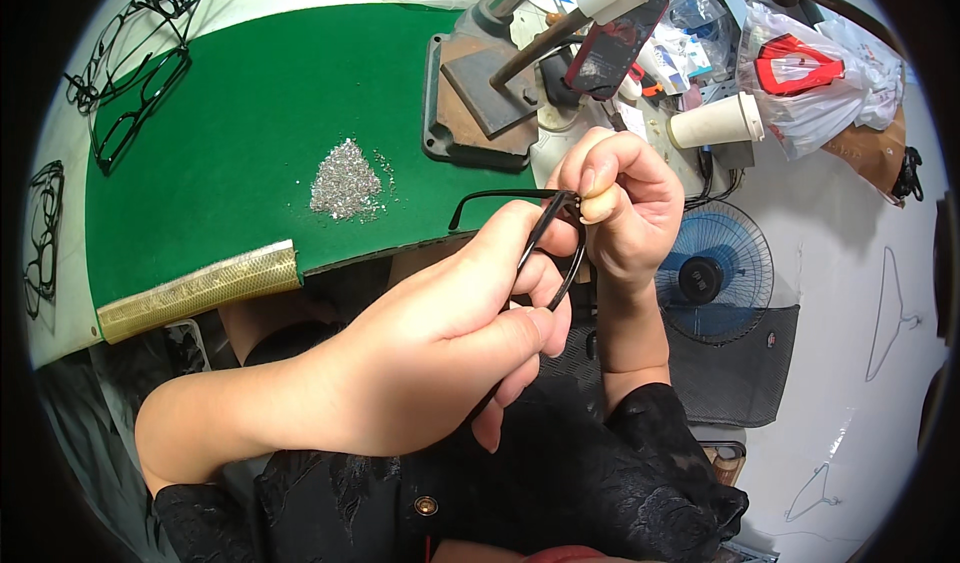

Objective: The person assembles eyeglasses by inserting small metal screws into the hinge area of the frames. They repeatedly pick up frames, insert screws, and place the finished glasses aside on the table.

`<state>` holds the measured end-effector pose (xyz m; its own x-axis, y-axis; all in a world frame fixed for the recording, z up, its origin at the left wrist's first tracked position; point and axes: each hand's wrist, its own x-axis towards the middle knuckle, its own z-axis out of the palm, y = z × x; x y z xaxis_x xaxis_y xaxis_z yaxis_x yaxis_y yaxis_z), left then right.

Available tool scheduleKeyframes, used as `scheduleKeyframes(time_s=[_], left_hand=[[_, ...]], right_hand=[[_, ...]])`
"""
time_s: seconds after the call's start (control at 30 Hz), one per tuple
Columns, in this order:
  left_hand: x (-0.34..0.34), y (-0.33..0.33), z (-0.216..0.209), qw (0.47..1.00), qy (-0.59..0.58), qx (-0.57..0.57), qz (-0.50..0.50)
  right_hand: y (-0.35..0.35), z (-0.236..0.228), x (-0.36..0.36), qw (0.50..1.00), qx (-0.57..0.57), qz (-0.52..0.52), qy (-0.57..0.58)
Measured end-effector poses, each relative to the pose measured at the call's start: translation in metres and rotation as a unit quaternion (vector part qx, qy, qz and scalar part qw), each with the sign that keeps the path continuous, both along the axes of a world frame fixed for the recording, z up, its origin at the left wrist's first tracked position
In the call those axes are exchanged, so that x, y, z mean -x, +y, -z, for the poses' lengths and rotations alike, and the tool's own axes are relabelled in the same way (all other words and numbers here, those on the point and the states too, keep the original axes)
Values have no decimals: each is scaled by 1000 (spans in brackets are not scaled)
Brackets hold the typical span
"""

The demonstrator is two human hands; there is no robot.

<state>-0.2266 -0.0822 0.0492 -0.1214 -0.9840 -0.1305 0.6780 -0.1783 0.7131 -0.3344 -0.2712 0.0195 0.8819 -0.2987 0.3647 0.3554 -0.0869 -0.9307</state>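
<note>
My left hand (440, 328) is closed around a black eyeglass frame (541, 229), thumb and fingers gripping its rims. One temple arm (495, 194) of the frame points left over the green mat's front edge. At the hinge corner, the thumb and forefinger of my right hand (640, 203) are pinched together. Whatever sits between those fingertips is too small to make out. A heap of tiny silvery metal pieces, likely screws (345, 183), lies on the green mat (230, 93), left of the hands.
Beyond my hands stands a bench press with a heavy metal base (480, 113). More black glasses frames (140, 113) lie at the far left. A gold-patterned strip (200, 288) edges the mat. At right are a white cup (715, 121), plastic bags (810, 78) and a fan (715, 273).
</note>
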Motion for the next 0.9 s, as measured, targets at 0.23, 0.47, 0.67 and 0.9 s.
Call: scheduleKeyframes(time_s=[0.23,0.47,0.67,0.9], left_hand=[[-1,2,0,1000,-3,6,-7],[-1,3,0,1000,-4,6,-12],[-2,2,-2,1000,10,4,-20],[-3,0,-2,999,18,6,-27]], right_hand=[[-4,0,-3,1000,-6,-19,-3],[-5,-2,-4,1000,-1,-29,0],[-3,0,-9,996,67,-14,-51],[2,2,-11,997,33,-2,-69]])
